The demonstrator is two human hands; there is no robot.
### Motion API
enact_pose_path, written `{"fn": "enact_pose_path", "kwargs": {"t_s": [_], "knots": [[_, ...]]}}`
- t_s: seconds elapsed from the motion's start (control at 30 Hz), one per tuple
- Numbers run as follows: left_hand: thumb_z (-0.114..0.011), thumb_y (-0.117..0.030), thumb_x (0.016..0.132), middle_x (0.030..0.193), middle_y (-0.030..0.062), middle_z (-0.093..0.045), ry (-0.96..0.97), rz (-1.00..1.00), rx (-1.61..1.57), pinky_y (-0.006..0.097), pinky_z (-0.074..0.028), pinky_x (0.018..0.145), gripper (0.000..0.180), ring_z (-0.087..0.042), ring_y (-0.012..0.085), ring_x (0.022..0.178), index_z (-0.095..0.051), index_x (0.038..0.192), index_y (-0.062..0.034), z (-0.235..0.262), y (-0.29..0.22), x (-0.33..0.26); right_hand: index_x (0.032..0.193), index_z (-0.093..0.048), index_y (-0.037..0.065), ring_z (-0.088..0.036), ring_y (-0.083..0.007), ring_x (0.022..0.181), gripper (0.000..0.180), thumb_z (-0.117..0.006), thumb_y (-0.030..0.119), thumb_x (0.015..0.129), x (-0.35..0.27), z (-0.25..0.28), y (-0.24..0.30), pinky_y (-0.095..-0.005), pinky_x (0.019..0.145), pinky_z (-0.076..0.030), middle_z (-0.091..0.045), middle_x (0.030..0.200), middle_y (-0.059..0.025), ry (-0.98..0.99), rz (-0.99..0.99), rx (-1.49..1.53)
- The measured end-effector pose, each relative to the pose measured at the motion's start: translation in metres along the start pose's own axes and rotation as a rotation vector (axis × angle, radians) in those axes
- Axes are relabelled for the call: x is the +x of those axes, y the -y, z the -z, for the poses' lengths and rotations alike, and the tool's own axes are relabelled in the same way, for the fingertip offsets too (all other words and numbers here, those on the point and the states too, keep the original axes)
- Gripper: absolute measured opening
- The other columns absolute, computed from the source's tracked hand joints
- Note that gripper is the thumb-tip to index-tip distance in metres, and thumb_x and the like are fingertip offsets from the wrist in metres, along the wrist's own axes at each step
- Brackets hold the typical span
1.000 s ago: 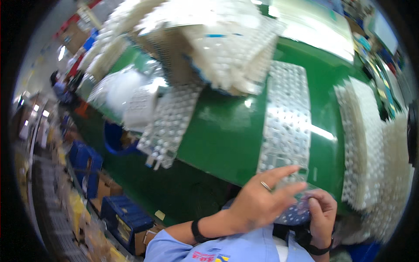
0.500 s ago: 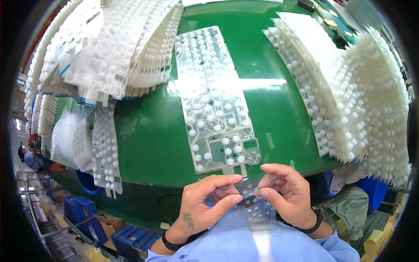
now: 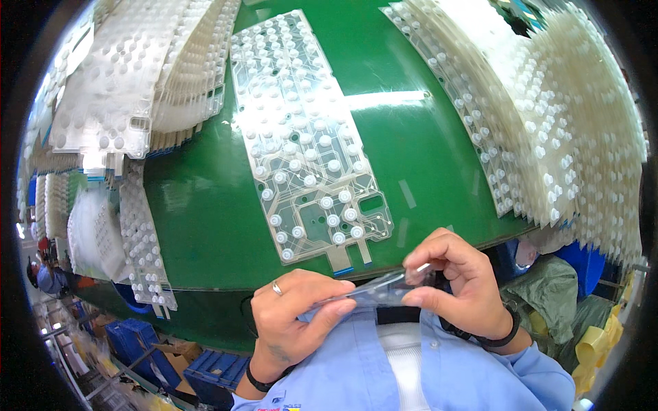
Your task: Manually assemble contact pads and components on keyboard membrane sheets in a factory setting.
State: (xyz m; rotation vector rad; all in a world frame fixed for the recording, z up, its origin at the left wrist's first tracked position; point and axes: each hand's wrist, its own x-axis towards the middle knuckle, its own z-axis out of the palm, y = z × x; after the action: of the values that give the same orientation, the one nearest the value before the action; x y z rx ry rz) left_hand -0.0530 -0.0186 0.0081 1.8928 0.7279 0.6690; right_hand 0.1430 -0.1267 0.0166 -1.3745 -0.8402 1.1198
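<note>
Film is pinched at both ends, left hand and right hand, fingers closed on it, held at chest level just off the table edge. Judged thin, floppy, light, crease-prone; best gripped by edges. Membrane sheet lies flat beyond.

The green table was round at its edge. A clear sheet with white bumps lay flat in the middle. Piles of white bumpy sheets lay on both sides.
</note>
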Motion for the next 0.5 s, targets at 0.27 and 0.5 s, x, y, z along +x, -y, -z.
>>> {"fn": "enact_pose_path", "kwargs": {"t_s": [0.27, 0.5], "knots": [[-0.081, -0.008, 0.068, 0.072, 0.0064, -0.068, -0.006, -0.125, 0.047, 0.026, -0.049, 0.052, 0.014, -0.066, 0.0171, 0.061, -0.073, 0.079, -0.0037, -0.001, 0.005, -0.004, 0.096, -0.066, 0.001, -0.061, -0.0145, 0.080, 0.016, -0.073, 0.006, 0.082, -0.002, 0.012, 0.006, -0.0259, 0.068, -0.048, -0.064, 0.092, -0.0085, 0.155, 0.003, -0.277], [-0.081, -0.011, 0.067, 0.071, 0.0060, -0.067, -0.015, -0.120, 0.059, 0.026, -0.049, 0.052, 0.017, -0.065, 0.0172, 0.059, -0.072, 0.079, -0.0032, 0.000, 0.004, -0.004, 0.091, -0.069, 0.003, -0.060, -0.0231, 0.087, 0.016, -0.074, 0.002, 0.076, 0.000, 0.003, 0.009, -0.0299, 0.074, -0.048, -0.064, 0.098, -0.0113, -0.097, 0.255, -0.447]]}}
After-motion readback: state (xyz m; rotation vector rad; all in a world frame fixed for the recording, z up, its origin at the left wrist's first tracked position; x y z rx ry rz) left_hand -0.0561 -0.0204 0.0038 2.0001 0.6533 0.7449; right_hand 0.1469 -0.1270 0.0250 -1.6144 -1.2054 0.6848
